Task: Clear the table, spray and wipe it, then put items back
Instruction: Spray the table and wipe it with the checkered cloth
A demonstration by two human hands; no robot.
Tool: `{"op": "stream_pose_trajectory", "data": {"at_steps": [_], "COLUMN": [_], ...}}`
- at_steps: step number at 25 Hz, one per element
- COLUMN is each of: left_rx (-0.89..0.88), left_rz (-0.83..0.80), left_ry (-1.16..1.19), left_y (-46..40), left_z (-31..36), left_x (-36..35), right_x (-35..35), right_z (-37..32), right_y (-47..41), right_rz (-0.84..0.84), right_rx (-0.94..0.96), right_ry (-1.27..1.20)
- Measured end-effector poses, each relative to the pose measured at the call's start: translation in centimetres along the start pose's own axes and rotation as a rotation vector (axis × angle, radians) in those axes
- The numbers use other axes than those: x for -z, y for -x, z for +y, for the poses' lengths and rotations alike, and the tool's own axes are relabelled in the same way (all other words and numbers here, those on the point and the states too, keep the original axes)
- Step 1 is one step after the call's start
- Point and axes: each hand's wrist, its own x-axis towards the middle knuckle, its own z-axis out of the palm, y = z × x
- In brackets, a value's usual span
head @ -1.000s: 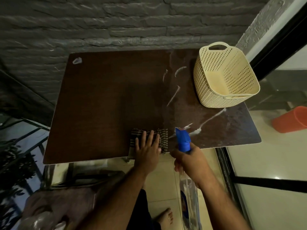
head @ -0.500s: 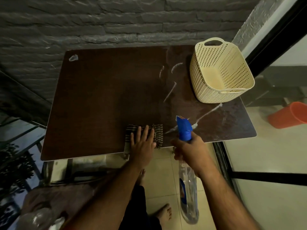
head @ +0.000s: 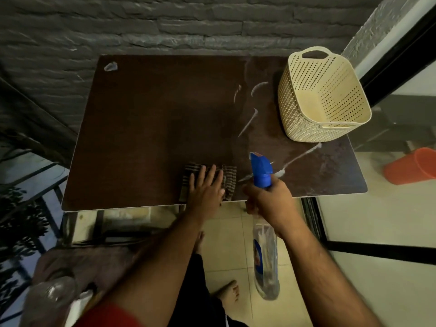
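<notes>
A dark brown table point(head: 151, 128) stands against a grey stone wall. White streaks of foam point(head: 247, 123) run across its right half. My left hand point(head: 206, 192) lies flat, fingers spread, on a striped dark cloth point(head: 230, 179) at the table's near edge. My right hand point(head: 269, 199) grips the neck of a clear spray bottle point(head: 265, 256) with a blue trigger head point(head: 260, 169) that points over the table. A cream perforated basket point(head: 323, 97) sits at the table's far right corner, tilted and empty.
An orange bucket point(head: 411, 166) lies on the pale tiled floor to the right. A small clear scrap point(head: 111, 66) sits at the table's far left corner. A black door frame point(head: 398, 62) rises at the right. Plastic-wrapped items point(head: 52, 293) lie at lower left.
The view has shifted slightly. Both hands stay near the table's front edge, the left on the cloth and the right on the bottle, which has lifted a little toward the table.
</notes>
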Motion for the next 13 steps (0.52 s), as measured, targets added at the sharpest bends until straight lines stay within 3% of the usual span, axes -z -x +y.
{"op": "stream_pose_trajectory", "data": {"at_steps": [3,6,10,13], "left_rx": [0.124,0.162,-0.059,-0.055], "left_rz": [-0.048,-0.025,-0.035,-0.082], "left_ry": [0.041,0.053,0.033,0.004], "left_y": [-5.1,-4.8,0.9,-1.4], "left_z": [-2.6,-2.2,-2.2,-3.7], "left_x": [1.9,1.5,0.3,1.8], "right_x": [0.4,0.9,1.4,1.4], "right_z": [0.1,0.2,-2.6,-6.2], "right_y": [-0.1,-0.5,-2.3,-4.4], "right_rz": [0.022,0.06,0.072,0.052], "right_rx": [0.017,0.027,0.076,0.174], "right_ry": [-0.004,0.016,0.013,-0.037]}}
